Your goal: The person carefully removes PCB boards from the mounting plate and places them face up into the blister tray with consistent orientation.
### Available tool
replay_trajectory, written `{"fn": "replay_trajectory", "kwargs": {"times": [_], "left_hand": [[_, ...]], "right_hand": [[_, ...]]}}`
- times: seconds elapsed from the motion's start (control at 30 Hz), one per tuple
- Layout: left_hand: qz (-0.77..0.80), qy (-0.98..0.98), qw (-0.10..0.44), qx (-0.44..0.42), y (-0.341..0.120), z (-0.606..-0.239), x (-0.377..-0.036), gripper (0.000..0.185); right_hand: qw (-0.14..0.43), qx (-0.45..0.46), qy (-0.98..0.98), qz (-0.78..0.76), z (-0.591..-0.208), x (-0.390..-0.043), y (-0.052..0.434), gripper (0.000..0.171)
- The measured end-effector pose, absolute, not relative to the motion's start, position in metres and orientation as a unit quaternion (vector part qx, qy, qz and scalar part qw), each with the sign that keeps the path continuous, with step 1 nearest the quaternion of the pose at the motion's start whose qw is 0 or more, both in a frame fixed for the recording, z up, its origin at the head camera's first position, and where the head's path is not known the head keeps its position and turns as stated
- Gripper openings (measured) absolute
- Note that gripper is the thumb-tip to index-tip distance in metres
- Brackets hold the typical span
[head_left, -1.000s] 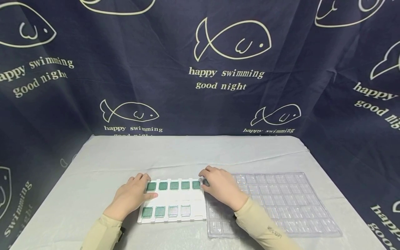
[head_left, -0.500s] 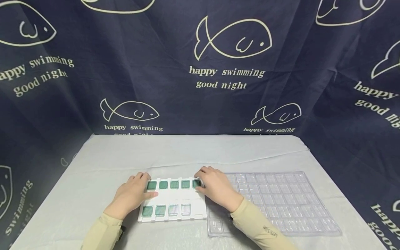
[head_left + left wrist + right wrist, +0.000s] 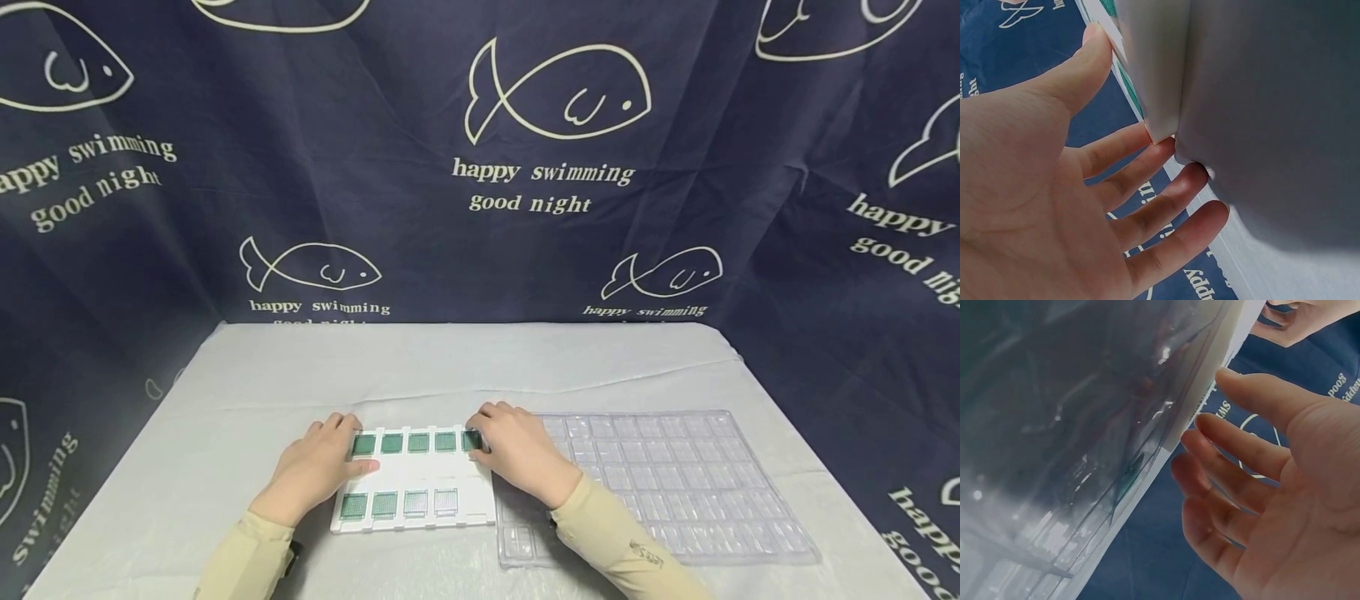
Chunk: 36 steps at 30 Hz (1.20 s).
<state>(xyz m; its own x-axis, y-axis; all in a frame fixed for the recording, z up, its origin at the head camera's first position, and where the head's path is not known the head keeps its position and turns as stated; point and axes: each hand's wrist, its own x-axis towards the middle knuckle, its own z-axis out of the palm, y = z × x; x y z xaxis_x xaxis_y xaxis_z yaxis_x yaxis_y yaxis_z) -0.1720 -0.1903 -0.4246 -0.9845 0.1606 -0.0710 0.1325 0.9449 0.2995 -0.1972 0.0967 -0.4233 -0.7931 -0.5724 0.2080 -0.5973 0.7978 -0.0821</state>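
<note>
- The white tray [image 3: 420,479] carries green squares [image 3: 391,443] in two rows.
- The clear plastic tray [image 3: 675,487] shows a grid of see-through pockets.
- The table cloth [image 3: 465,367] is pale grey.
- The navy curtain [image 3: 375,125] bears cream fish outlines and lettering.
- The sleeves [image 3: 615,550] are beige.

A grey tablecloth [image 3: 465,367] covers the table. At twelve o'clock, and wrapping round to nine and three, hangs a navy fish-print curtain [image 3: 420,125] reading "happy swimming good night".
</note>
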Motion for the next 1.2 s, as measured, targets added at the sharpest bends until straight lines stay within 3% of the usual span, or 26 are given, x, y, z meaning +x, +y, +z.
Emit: {"fn": "replay_trajectory", "kwargs": {"times": [1.2], "left_hand": [[0.141, 0.987, 0.039, 0.07, -0.1888, -0.4266, -0.1698, 0.057]], "right_hand": [[0.076, 0.326, -0.94, 0.063, -0.4215, -0.1975, 0.0954, 0.029]]}}
